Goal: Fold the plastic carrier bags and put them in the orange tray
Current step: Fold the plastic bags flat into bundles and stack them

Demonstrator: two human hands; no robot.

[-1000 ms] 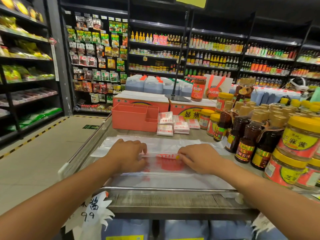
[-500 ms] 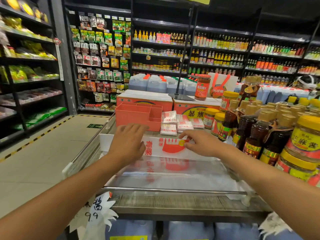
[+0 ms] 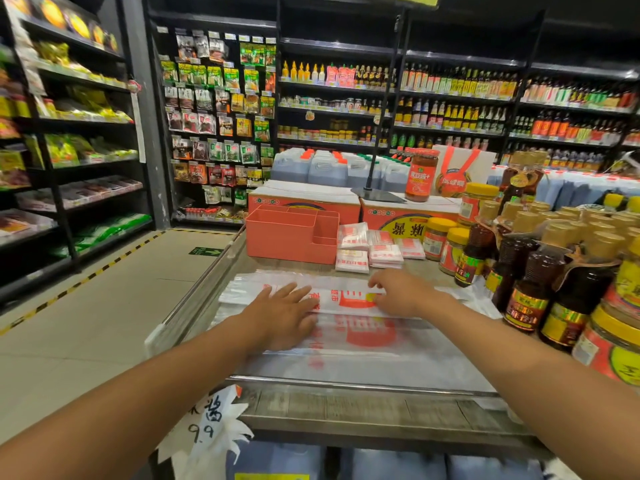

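A clear plastic carrier bag [image 3: 349, 336] with red print lies spread on the display counter, its near half turned over away from me into a folded strip. My left hand [image 3: 280, 315] lies flat on the bag's left part with straight fingers. My right hand [image 3: 398, 292] rests on the folded strip, fingers curled down at its edge by the red logo. The orange tray [image 3: 291, 237] stands behind the bag, and I see nothing inside it from here. Several folded bags [image 3: 372, 247] lie in small stacks just to the right of the tray.
Sauce bottles [image 3: 530, 285] and yellow-lidded jars [image 3: 609, 337] crowd the counter's right side, close to my right arm. Orange cartons [image 3: 304, 199] and a sign stand [image 3: 377, 194] sit behind the tray. The counter's metal rail [image 3: 346, 384] runs in front; an aisle floor lies to the left.
Both hands lifted the bag's near edge and carried it away from me, laying it over. The hands have since come down onto the bag, the left one now flat.
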